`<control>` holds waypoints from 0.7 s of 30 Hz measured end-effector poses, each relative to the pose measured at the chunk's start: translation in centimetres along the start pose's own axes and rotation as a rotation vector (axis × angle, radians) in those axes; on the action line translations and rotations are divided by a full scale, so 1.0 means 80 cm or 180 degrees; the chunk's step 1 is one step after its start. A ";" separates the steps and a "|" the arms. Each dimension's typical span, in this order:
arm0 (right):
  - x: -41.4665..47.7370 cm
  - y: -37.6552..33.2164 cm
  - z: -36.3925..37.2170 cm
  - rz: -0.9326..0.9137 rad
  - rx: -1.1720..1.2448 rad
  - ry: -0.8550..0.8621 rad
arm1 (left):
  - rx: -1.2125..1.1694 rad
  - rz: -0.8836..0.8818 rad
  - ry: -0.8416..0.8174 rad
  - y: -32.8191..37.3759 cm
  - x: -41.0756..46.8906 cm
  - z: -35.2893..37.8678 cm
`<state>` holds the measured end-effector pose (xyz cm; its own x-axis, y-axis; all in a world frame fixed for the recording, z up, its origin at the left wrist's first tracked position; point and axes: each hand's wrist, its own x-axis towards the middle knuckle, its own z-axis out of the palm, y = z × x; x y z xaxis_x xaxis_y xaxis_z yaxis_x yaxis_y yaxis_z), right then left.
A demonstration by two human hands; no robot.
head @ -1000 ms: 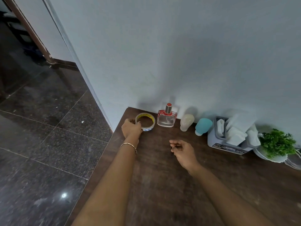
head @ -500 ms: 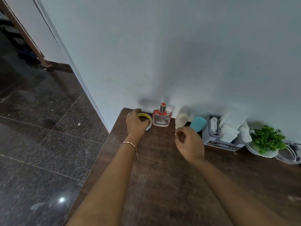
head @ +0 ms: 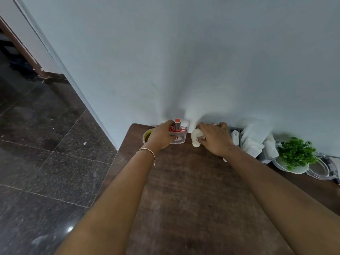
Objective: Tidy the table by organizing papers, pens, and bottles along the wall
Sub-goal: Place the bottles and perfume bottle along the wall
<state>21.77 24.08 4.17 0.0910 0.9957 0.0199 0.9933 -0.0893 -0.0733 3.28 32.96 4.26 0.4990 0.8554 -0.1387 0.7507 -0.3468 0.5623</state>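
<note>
On the brown wooden table, against the pale wall, stands a clear glass perfume bottle with a red collar and a metal cap. My left hand grips it from the left side. Just right of it lies a small white squeeze bottle, and my right hand curls over it and holds it. A roll of clear tape with a yellow core lies at the table's far left corner, half hidden behind my left hand. The teal bottle is hidden under my right hand.
A grey organiser stuffed with white papers stands by the wall to the right. Beside it are a green plant in a white pot and a clear glass dish. The table's left edge drops to a dark tiled floor.
My left hand left the tape roll and moved right onto the perfume bottle. My right hand reached forward to the wall and closed over the white squeeze bottle.
</note>
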 end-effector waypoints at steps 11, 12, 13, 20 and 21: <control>0.005 0.013 0.001 0.0040 -0.0072 0.0030 | -0.0158 0.0169 -0.0269 0.007 0.008 0.005; 0.006 0.013 0.002 0.0056 -0.0049 0.0036 | -0.0163 0.0167 -0.0279 0.007 0.009 0.006; 0.006 0.014 0.002 0.0064 -0.0048 0.0037 | -0.0174 0.0165 -0.0281 0.006 0.010 0.007; 0.007 0.017 0.003 0.0177 0.0068 0.0018 | -0.0244 0.0099 -0.0258 0.003 0.008 0.011; 0.007 0.017 0.003 0.0180 0.0076 0.0017 | -0.0245 0.0061 -0.0270 0.001 0.008 0.012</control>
<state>23.15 24.52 3.84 0.1473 0.9889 0.0202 0.9846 -0.1446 -0.0982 4.09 33.08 3.44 0.5503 0.8121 -0.1940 0.7067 -0.3293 0.6261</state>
